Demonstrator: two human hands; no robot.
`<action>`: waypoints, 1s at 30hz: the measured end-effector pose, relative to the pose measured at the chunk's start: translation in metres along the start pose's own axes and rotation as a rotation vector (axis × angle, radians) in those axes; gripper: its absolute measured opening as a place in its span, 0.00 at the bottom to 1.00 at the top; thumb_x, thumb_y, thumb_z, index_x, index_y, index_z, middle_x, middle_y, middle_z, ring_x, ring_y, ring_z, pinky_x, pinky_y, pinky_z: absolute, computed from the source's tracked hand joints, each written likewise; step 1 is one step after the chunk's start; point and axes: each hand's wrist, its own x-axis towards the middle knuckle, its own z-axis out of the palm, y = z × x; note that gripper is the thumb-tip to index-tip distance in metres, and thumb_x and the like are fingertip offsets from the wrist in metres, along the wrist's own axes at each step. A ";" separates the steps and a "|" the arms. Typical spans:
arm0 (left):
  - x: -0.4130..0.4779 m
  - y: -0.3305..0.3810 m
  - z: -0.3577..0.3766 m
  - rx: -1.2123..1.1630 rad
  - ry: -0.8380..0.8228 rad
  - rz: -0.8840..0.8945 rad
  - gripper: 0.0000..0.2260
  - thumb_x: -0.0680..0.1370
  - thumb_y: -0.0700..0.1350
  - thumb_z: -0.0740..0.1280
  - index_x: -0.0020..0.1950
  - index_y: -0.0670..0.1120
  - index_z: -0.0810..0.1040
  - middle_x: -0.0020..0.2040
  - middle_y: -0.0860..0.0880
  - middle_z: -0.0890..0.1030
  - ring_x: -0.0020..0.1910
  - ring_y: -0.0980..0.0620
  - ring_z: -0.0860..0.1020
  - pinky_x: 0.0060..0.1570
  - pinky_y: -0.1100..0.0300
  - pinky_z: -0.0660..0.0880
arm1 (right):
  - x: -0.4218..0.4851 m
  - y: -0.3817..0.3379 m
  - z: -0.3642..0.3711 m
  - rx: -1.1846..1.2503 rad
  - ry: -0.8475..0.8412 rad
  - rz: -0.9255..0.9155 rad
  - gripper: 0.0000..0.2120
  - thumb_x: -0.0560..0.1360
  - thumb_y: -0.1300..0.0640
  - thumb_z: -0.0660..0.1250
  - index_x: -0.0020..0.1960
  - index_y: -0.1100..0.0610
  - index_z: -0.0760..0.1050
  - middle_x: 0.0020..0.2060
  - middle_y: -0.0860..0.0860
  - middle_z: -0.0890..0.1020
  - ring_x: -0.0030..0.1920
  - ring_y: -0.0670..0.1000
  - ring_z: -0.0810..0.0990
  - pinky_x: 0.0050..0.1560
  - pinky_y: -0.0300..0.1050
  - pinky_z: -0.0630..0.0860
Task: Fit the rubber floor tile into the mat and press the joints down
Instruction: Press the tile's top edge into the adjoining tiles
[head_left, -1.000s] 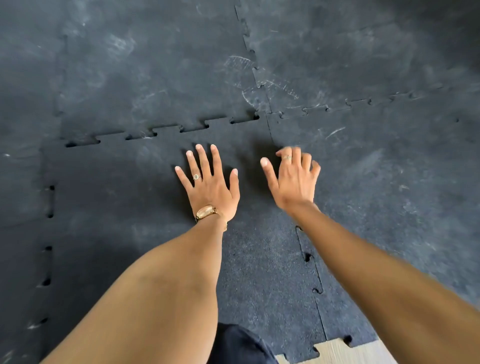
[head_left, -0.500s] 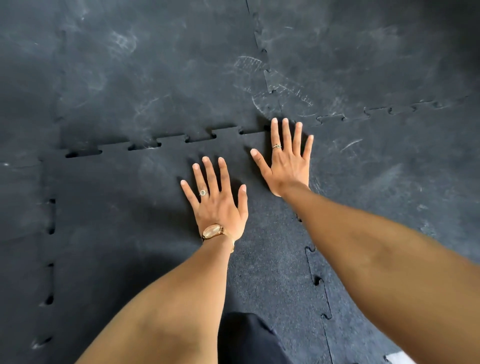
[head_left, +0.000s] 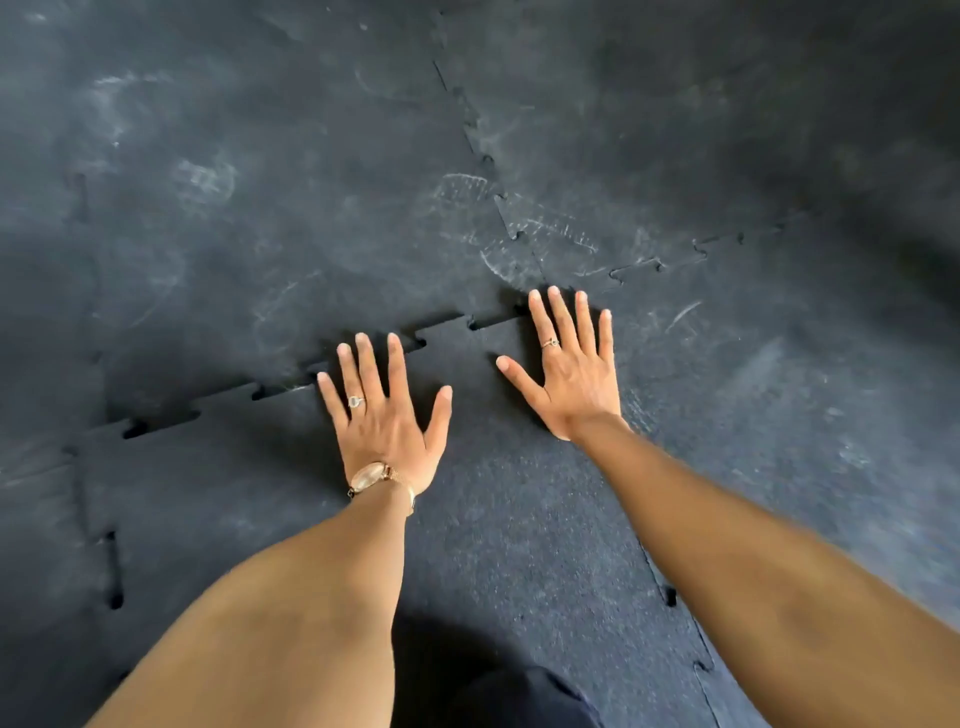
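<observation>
Both hands had moved up to the far edge of the tile (head_left: 498, 519). The left hand (head_left: 387, 421) and right hand (head_left: 571, 374) lay flat and open, apart, pressing its joint (head_left: 447, 325) into the mat (head_left: 291, 234); gaps showed there.

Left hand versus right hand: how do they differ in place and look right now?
1. The left hand lies mid-way along the far joint, fingertips at the teeth; the right hand sits farther away, at the tile corner.
2. The left wrist carries a watch; the right wrist is bare.

Both lie flat, fingers spread, each with a ring, on the tile.
</observation>
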 end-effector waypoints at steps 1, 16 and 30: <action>0.001 0.000 0.000 -0.003 0.010 -0.005 0.35 0.77 0.66 0.43 0.79 0.47 0.46 0.79 0.41 0.47 0.78 0.42 0.43 0.74 0.40 0.41 | 0.002 -0.002 -0.002 0.021 0.027 0.008 0.39 0.76 0.29 0.45 0.79 0.51 0.48 0.78 0.52 0.55 0.78 0.57 0.47 0.76 0.59 0.43; 0.001 0.000 0.003 -0.026 0.035 -0.009 0.35 0.78 0.66 0.46 0.79 0.47 0.51 0.79 0.41 0.49 0.78 0.42 0.45 0.74 0.39 0.42 | 0.133 -0.041 -0.006 0.108 0.083 0.051 0.37 0.79 0.33 0.43 0.79 0.55 0.43 0.79 0.56 0.45 0.77 0.59 0.38 0.75 0.65 0.40; -0.001 0.000 0.002 0.002 0.029 -0.011 0.35 0.77 0.65 0.47 0.79 0.47 0.51 0.79 0.40 0.50 0.78 0.41 0.46 0.74 0.39 0.43 | 0.131 -0.044 -0.005 0.045 0.047 0.053 0.36 0.79 0.33 0.42 0.79 0.54 0.47 0.79 0.53 0.49 0.78 0.59 0.39 0.73 0.69 0.38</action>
